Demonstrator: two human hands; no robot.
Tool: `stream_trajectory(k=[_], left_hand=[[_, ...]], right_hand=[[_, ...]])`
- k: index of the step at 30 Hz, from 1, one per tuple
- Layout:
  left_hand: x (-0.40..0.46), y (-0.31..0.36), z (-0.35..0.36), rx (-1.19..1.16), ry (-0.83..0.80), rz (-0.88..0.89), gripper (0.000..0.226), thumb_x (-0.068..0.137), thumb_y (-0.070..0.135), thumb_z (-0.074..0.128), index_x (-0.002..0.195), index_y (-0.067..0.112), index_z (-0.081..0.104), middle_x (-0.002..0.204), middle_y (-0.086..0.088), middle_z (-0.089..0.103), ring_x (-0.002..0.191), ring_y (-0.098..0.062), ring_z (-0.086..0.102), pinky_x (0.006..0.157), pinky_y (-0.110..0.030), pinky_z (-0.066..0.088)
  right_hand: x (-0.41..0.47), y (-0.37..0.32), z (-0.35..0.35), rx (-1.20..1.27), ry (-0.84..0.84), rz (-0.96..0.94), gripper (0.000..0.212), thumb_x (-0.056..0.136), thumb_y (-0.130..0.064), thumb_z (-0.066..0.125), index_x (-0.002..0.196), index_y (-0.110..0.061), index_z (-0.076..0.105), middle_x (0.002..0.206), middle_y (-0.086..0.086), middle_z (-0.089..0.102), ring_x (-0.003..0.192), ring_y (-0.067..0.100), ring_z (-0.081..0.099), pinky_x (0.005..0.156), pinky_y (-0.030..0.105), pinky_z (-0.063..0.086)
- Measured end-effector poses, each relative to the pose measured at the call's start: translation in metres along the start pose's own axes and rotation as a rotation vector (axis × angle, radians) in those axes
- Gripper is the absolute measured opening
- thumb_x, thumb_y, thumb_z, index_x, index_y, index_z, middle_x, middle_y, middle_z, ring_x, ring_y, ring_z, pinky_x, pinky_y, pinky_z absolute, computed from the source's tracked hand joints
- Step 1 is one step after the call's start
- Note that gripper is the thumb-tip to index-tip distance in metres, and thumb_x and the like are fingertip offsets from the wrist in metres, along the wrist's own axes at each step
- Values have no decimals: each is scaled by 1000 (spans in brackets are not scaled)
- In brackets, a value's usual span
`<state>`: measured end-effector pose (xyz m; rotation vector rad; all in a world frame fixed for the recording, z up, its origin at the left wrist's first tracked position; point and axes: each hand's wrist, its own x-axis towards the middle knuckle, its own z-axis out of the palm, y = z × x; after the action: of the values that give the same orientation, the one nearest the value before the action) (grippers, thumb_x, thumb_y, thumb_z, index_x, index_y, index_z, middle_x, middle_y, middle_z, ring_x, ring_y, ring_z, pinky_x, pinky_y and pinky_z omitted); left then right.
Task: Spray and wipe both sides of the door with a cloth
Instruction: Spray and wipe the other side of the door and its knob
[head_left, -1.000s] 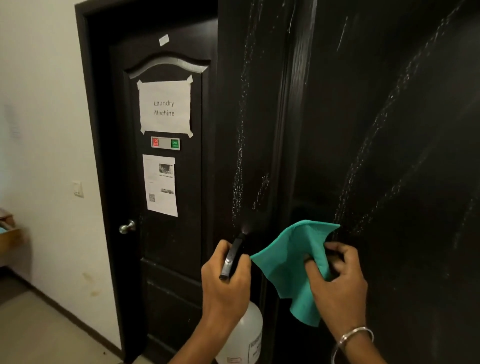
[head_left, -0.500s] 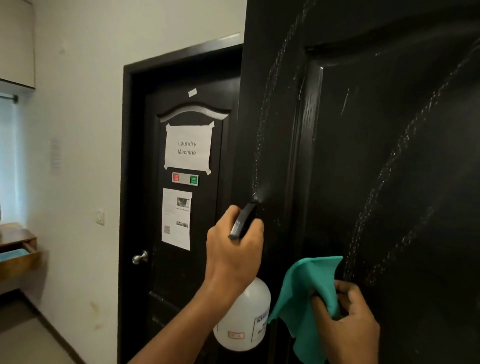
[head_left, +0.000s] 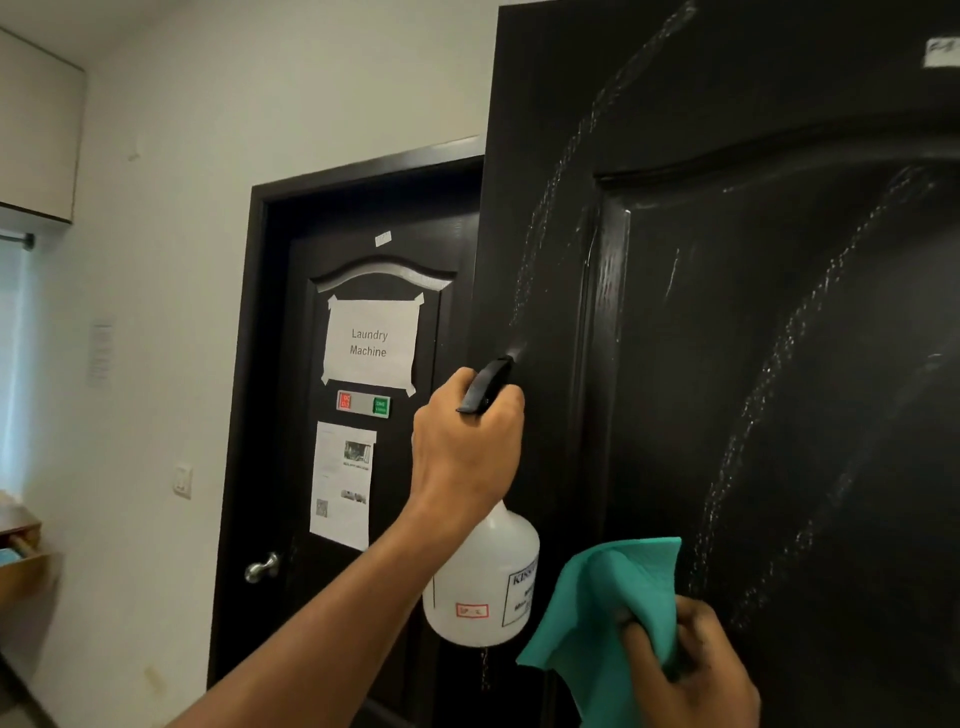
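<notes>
The dark wooden door (head_left: 753, 338) fills the right of the view, streaked with pale lines of spray droplets. My left hand (head_left: 465, 447) grips the black head of a white spray bottle (head_left: 480, 582), its nozzle pointed at the door's left stile, a faint mist at the tip. My right hand (head_left: 688, 675), low at the bottom right, holds a teal cloth (head_left: 618, 597) bunched up close to the door panel.
A second dark door (head_left: 363, 467) stands behind on the left, with a "Laundry Machine" paper (head_left: 370, 343), another printed sheet and a silver knob (head_left: 262, 567). A white wall with a light switch (head_left: 182, 480) and a wooden drawer (head_left: 21, 561) lie at far left.
My left hand has risen along the door's left stile with the bottle, spraying as it goes. The view has tilted upward, and my right hand with the cloth now sits lower in the frame.
</notes>
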<state>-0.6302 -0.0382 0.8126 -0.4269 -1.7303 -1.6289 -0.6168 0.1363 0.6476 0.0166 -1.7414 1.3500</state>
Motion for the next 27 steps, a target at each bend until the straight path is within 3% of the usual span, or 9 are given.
stream_trajectory(k=[2, 7, 10, 12, 15, 19, 22, 24, 27], left_hand=[[5, 5, 0, 8, -8, -13, 18, 89, 36, 60, 91, 19, 66, 85, -21, 70, 80, -39, 70, 78, -62, 61], [15, 13, -1, 9, -10, 1, 11, 98, 25, 61, 89, 20, 65, 80, -15, 68, 73, -24, 64, 79, -59, 62], [21, 22, -3, 7, -11, 9, 19, 92, 34, 60, 93, 16, 66, 87, -21, 70, 77, -32, 69, 79, -60, 62], [26, 28, -4, 20, -23, 12, 18, 91, 34, 59, 91, 18, 67, 88, -21, 72, 87, -39, 72, 81, -61, 62], [34, 35, -5, 21, -26, 10, 23, 85, 41, 57, 91, 21, 66, 89, -20, 72, 86, -38, 72, 81, -61, 61], [44, 43, -5, 22, -66, -7, 24, 80, 44, 55, 90, 25, 66, 83, -14, 72, 89, -39, 73, 84, -61, 62], [49, 43, -7, 13, -57, 11, 24, 81, 42, 56, 91, 23, 67, 81, -11, 70, 81, -34, 71, 83, -61, 62], [51, 39, -9, -9, -54, 1, 25, 79, 44, 56, 91, 24, 66, 81, -11, 69, 82, -36, 71, 84, -62, 61], [53, 33, -11, -29, -77, 10, 15, 90, 36, 60, 93, 22, 65, 81, -11, 68, 76, -26, 66, 84, -61, 62]], right_hand=[[3, -1, 3, 16, 15, -20, 30, 73, -11, 91, 89, -27, 71, 70, -18, 73, 65, -5, 69, 57, 4, 49], [15, -18, 7, 41, -27, -21, 26, 77, -12, 88, 92, -27, 72, 76, -24, 73, 71, -7, 69, 59, 9, 51], [23, -30, 9, 24, -47, -39, 22, 81, -13, 85, 94, -26, 73, 78, -27, 71, 72, -8, 67, 57, 9, 50], [29, -36, 11, 27, -60, -26, 16, 82, -16, 85, 89, -25, 74, 72, -19, 71, 66, -4, 67, 55, 8, 49], [40, -48, 11, 80, -81, 84, 15, 82, -21, 85, 72, -23, 74, 61, -3, 69, 56, 11, 65, 54, 25, 52], [58, -85, 5, 416, -203, 392, 8, 90, -11, 75, 84, -14, 79, 74, 5, 77, 78, 27, 71, 63, 33, 51], [74, -122, -4, 839, -218, 541, 18, 88, -24, 68, 99, -13, 77, 93, 12, 79, 88, 31, 72, 79, 43, 55], [90, -146, -12, 924, -50, 362, 15, 90, -26, 70, 101, -18, 76, 95, 6, 78, 90, 27, 73, 82, 46, 57], [118, -173, -20, 563, 432, -299, 5, 93, -26, 75, 93, -25, 71, 96, 4, 72, 89, 19, 70, 76, 35, 57]])
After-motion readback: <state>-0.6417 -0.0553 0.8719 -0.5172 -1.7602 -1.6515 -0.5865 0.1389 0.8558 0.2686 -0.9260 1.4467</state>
